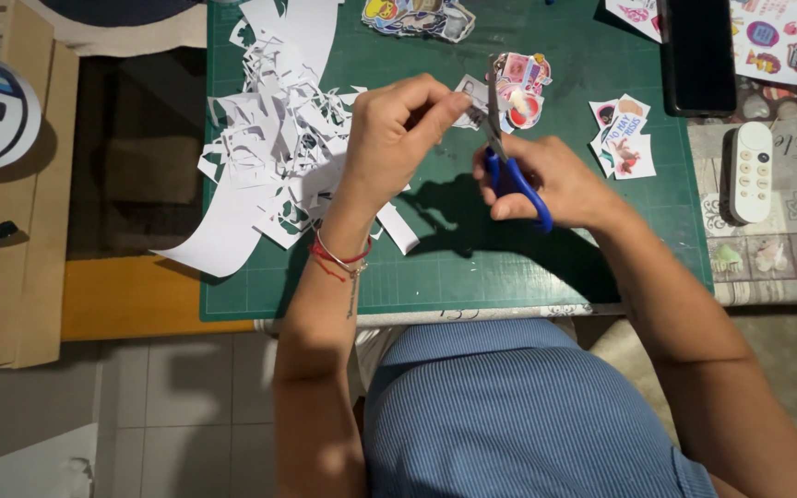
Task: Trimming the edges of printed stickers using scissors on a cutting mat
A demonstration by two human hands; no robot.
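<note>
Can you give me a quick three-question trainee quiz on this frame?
1. True or false: the right hand holds blue-handled scissors.
2. The left hand pinches: A) a remote, B) a sticker piece, C) a phone?
3. On which side of the green cutting mat do the white paper scraps lie?

Key: 1 true. 2 B. 3 The person's left side.
</note>
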